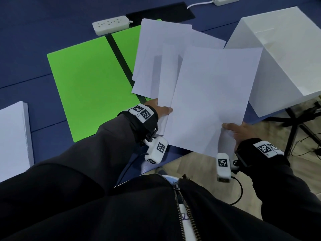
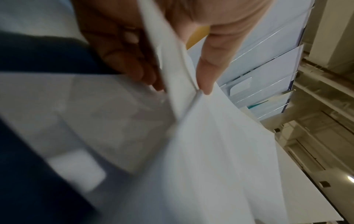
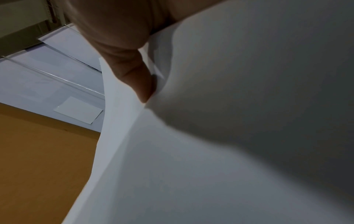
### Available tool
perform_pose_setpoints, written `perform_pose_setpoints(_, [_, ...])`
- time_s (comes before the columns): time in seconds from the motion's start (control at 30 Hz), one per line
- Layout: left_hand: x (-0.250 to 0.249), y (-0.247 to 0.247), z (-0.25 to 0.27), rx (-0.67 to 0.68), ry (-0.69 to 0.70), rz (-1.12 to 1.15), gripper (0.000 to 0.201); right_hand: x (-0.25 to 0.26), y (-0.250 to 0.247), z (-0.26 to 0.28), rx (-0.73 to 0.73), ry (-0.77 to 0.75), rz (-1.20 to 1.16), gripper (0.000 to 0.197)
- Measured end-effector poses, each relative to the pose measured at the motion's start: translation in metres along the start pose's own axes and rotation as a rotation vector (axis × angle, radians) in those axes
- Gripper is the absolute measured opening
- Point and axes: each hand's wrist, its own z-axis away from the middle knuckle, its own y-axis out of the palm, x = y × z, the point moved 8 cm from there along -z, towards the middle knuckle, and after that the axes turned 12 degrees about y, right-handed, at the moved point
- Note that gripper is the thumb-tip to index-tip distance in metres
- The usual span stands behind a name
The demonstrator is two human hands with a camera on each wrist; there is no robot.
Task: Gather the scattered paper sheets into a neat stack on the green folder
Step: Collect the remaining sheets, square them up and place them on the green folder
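A person in a dark zip-front jacket [image 1: 121,214], its metal zipper [image 1: 178,202] parted over a white garment with a purple mark; dark sleeves reach both wrists; each wrist carries a black strap with a white block of black-and-white square markers, left [image 1: 141,113] and right [image 1: 266,148]; a white marker-tagged camera pod hangs below each, left [image 1: 157,151] and right [image 1: 223,168], trailing black cables.

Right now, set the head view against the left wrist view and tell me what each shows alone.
Head only: the green folder open on the blue table, a power strip, a white box, and the right hand pinching the top sheet's near corner.
Left wrist only: fingers curled under the sheets, thumb on top.
Both: the left hand gripping the fanned paper sheets.
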Motion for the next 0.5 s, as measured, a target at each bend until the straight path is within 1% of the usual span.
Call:
perform_pose_setpoints(0.03, [-0.002,0.002,0.0,-0.001,0.006,0.056,0.042,0.0,0.0,0.0,0.003,0.0,-0.009,0.02])
perform_pose_setpoints(0.07, [-0.006,0.003,0.002,-0.003,0.017,0.102,0.047,0.001,0.0,0.0,0.004,-0.004,-0.015,0.02])
perform_pose_setpoints(0.13, [-0.009,0.004,0.003,-0.017,0.015,0.166,0.07,0.001,0.0,0.001,-0.001,-0.006,-0.016,0.021])
perform_pose_setpoints(0.17, [-0.01,0.004,0.002,-0.02,-0.002,0.188,0.076,0.002,0.001,0.001,0.004,-0.005,-0.014,0.02])
perform_pose_setpoints(0.23, [-0.01,0.006,0.001,-0.017,-0.043,0.221,0.072,0.001,0.002,0.0,0.01,-0.001,-0.011,0.018])
perform_pose_setpoints(0.3, [-0.006,0.011,-0.002,-0.011,-0.088,0.272,0.075,0.001,0.001,-0.001,0.012,-0.001,-0.016,0.018])
perform_pose_setpoints(0.37, [-0.005,0.018,-0.001,-0.013,-0.099,0.31,0.072,0.0,0.0,-0.003,0.018,0.0,-0.009,0.017])
perform_pose_setpoints(0.43, [-0.006,0.021,0.001,-0.033,-0.084,0.317,0.063,-0.002,-0.001,-0.006,0.019,0.008,0.005,0.011])
perform_pose_setpoints(0.5, [-0.008,0.019,0.0,-0.034,-0.044,0.273,0.049,-0.005,-0.003,-0.009,0.013,0.02,0.0,0.005])
